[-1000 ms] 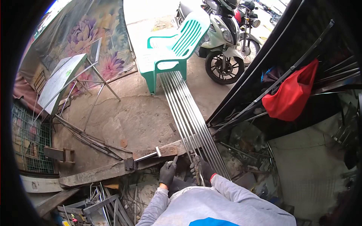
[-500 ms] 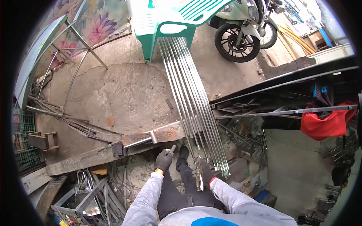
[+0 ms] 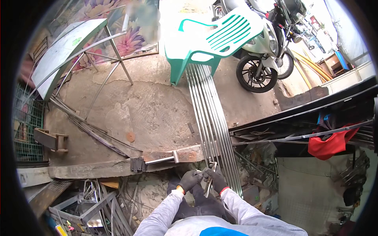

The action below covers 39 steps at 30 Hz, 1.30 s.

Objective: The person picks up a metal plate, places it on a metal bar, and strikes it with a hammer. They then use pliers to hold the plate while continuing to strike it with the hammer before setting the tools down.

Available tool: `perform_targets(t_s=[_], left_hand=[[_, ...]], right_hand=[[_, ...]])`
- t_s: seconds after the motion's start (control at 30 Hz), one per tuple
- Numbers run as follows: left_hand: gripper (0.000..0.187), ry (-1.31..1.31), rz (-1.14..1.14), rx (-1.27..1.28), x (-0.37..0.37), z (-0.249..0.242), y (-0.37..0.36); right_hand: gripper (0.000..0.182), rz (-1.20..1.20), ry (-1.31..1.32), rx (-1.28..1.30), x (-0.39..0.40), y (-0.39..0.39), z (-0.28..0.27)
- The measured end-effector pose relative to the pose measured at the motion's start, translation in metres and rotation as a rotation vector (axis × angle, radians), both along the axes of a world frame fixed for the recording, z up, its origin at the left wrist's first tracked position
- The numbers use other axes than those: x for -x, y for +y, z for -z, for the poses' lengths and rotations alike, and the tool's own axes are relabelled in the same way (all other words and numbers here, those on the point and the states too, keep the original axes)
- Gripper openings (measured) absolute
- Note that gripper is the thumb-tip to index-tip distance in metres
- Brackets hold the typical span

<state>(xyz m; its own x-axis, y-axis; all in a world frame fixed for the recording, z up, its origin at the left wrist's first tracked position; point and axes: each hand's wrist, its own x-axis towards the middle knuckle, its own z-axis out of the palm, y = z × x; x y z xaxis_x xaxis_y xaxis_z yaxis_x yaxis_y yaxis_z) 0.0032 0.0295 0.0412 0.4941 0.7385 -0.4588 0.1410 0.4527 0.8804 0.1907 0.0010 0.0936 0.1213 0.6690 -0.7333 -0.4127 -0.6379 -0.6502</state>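
Observation:
My left hand [image 3: 190, 180], in a dark glove, is closed around a small light piece whose kind I cannot make out. Close beside it, my gloved right hand [image 3: 217, 182] grips a shiny metal tool [image 3: 208, 188] that looks like pliers, its lower end pointing down toward my lap. Both hands meet in front of my knees, at the near ends of several long shiny metal tubes [image 3: 220, 129]. These tubes run from under the green plastic chair [image 3: 185, 67] across the concrete ledge [image 3: 94, 170]. Some tube ends are hidden behind my right hand.
On the ledge lies a hammer-shaped metal piece [image 3: 163, 159], with a dark hinge-like block [image 3: 138, 165] at its left. Scrap metal frames [image 3: 84, 208] lie lower left. A motorcycle [image 3: 258, 72] stands beyond the tubes. A red cloth [image 3: 328, 145] hangs over a rail at right.
My left hand has moved right and slightly down, joining my right hand. The right hand has shifted slightly right with the tool. My view has tilted up, so the scene sits lower and farther right.

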Motion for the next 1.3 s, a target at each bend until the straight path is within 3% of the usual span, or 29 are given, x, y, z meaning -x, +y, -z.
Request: perform_targets(t_s=[0.07, 0.2, 0.33, 0.47, 0.6, 0.8, 1.0, 1.07, 1.3], left_hand=[[0.035, 0.066, 0.136, -0.049, 0.014, -0.020, 0.009], [0.043, 0.116, 0.031, -0.212, 0.021, -0.042, 0.011], [0.048, 0.075, 0.074, -0.213, 0.026, -0.050, 0.012], [0.051, 0.332, 0.065, -0.324, 0.023, -0.052, 0.005], [0.051, 0.400, 0.129, -0.384, 0.024, -0.056, 0.006], [0.046, 0.339, 0.011, -0.440, 0.022, -0.061, 0.009], [0.045, 0.556, 0.001, -0.391, 0.013, -0.063, 0.013], [0.047, 0.504, -0.135, -0.682, 0.010, -0.049, 0.010], [0.038, 0.550, -0.023, -0.603, 0.005, -0.040, 0.013]], right_hand=[[0.035, -0.073, -0.136, -0.077, 0.011, 0.012, -0.007], [0.044, -0.176, -0.316, -0.178, 0.025, 0.030, -0.014], [0.048, -0.089, -0.250, -0.176, 0.033, 0.032, -0.008], [0.052, -0.113, -0.108, -0.118, 0.036, 0.029, -0.024], [0.053, -0.068, -0.087, -0.142, 0.037, 0.023, -0.009], [0.052, -0.054, -0.202, -0.142, 0.036, 0.025, 0.001], [0.050, 0.025, -0.134, -0.063, 0.037, 0.031, 0.013], [0.049, 0.012, -0.076, -0.087, 0.033, 0.033, 0.007], [0.049, -0.032, -0.112, -0.142, 0.029, 0.030, -0.004]])
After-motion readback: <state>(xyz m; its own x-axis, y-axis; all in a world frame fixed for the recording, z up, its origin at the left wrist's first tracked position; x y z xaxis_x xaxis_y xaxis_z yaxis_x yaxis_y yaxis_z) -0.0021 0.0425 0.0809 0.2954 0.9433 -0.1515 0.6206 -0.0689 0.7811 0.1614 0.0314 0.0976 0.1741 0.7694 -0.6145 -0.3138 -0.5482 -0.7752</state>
